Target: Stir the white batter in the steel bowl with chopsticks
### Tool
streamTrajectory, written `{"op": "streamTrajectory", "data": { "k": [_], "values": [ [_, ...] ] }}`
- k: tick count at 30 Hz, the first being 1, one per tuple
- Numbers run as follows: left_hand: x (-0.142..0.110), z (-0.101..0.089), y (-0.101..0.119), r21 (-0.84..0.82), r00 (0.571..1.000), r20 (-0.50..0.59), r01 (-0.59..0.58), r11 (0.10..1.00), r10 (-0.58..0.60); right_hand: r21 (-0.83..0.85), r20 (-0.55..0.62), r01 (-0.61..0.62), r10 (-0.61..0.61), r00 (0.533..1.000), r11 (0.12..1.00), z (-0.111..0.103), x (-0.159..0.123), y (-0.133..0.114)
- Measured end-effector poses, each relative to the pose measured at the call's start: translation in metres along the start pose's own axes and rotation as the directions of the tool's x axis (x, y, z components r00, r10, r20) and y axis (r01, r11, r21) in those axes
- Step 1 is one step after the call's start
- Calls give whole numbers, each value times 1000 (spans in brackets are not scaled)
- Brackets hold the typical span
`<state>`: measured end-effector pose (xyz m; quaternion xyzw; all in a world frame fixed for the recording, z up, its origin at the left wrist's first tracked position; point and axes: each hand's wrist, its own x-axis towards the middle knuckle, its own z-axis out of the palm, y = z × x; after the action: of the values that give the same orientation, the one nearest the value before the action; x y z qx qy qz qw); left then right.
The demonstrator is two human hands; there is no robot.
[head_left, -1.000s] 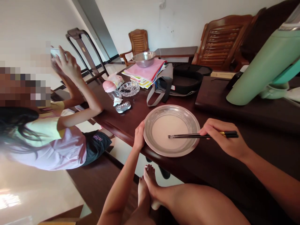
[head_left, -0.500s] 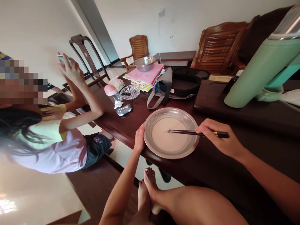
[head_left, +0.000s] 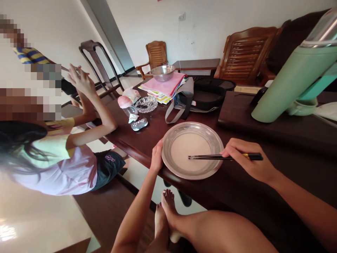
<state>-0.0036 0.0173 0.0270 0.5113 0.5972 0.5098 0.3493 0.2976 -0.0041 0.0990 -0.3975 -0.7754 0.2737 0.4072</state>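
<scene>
Chopsticks (head_left: 206,157) over a bowl (head_left: 192,175) of pale liquid (head_left: 186,143)

The bowl is set near the table's (head_left: 137,140) edge, touched by the left hand (head_left: 157,156), whose closure cannot be told; the chopsticks are clamped in the right hand (head_left: 249,160). The liquid is already present; what remains cannot be judged. The far side is crowded by a bag (head_left: 210,89).

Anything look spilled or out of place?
No spill shows around the round silver metal bowl of milky liquid. Another silver metal bowl perches on a flat pink folder atop stacked papers, perhaps an odd stand for it.
</scene>
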Motion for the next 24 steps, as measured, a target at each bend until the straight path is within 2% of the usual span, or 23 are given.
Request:
{"op": "streamTrajectory", "data": {
  "k": [2,6,11,16,21,24],
  "values": [
    [0,0,-2,-20,1000,-2,-1,1000,1,-6,10,-2,2,1000,1000,0,0,0],
    [0,0,-1,3,1000,-3,-1,1000,1,-15,-58,-22,21,998,1000,1,0,2],
    [0,0,0,5,1000,-2,-5,1000,5,-16,7,10,-10,1000,1000,0,0,1],
    [0,0,-1,-13,1000,9,-22,1000,22,-19,-76,-37,35,996,999,-1,0,0],
    [0,0,-2,-10,1000,-1,-16,1000,16,3,11,-33,33,999,999,1,0,1],
    [0,0,-2,-10,1000,-1,-8,1000,8,-25,-64,-65,63,996,998,-1,0,2]
  ]
}}
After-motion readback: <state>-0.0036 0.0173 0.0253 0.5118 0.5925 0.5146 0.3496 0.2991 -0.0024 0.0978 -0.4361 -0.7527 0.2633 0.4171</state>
